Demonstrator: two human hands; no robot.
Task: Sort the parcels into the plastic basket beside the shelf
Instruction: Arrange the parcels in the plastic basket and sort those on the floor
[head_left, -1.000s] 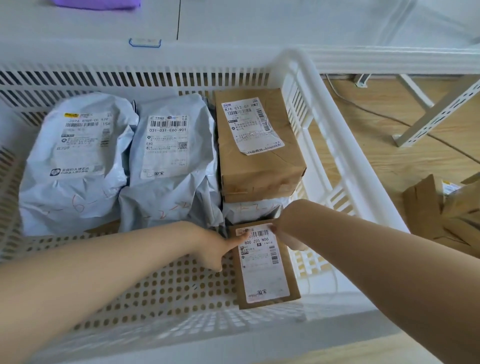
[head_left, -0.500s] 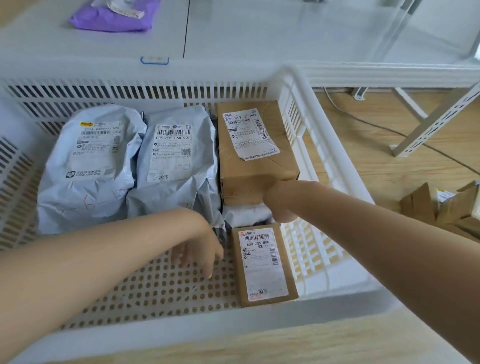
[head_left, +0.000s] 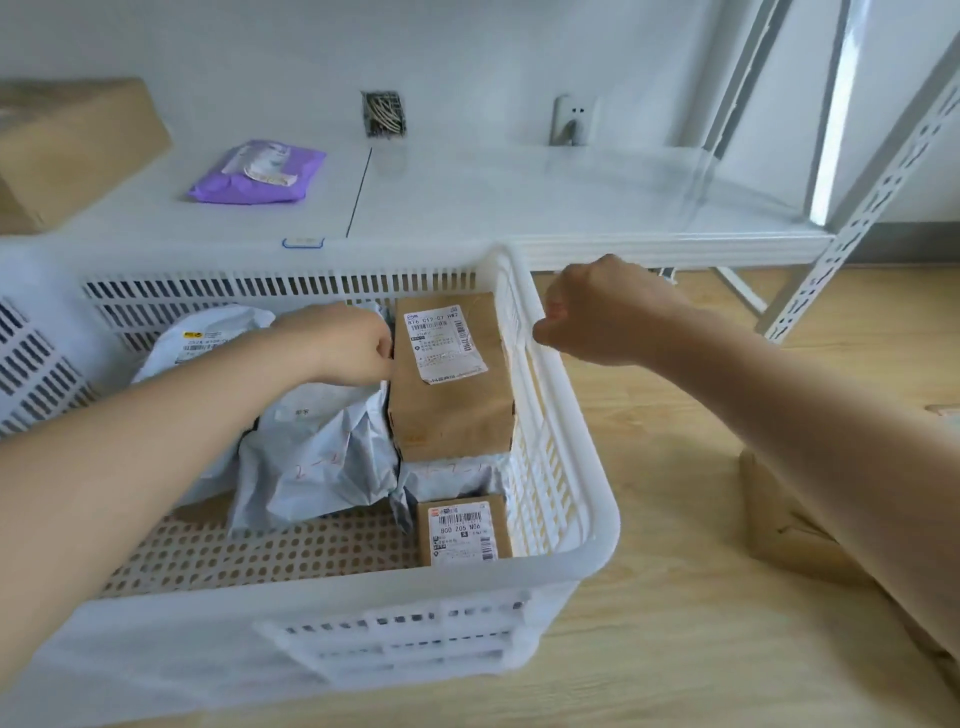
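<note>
- The white plastic basket (head_left: 566, 457) is sitting on the wooden floor (head_left: 675, 623), with the low white shelf (head_left: 519, 197) just beyond its far wall.
- The left hand (head_left: 337, 343) is reaching into the basket over the grey mailer bags, its fingers curling down at the left edge of the large brown box (head_left: 449, 379); I cannot tell whether they are gripping anything.
- The right hand (head_left: 602, 312) is hovering above the basket's right rim, its fingers curled into a loose fist and holding nothing.
- The large brown box is lying in the far right corner of the basket, label up, resting on a grey mailer (head_left: 452, 475) whose near edge is showing beneath it.
- A small brown box (head_left: 465, 527) is lying in the near right corner, label up, just beside that mailer.
- Two more grey mailer bags are lying to the left: one in the middle (head_left: 317, 457), touching the large box, and one at the far left (head_left: 202, 338), partly hidden by the left arm.
- On the shelf, a purple packet (head_left: 257, 174) is lying left of centre, and a brown carton (head_left: 67, 150) is sitting at the far left.
- More brown cardboard (head_left: 784, 525) is lying on the floor to the right, behind the right arm.
</note>
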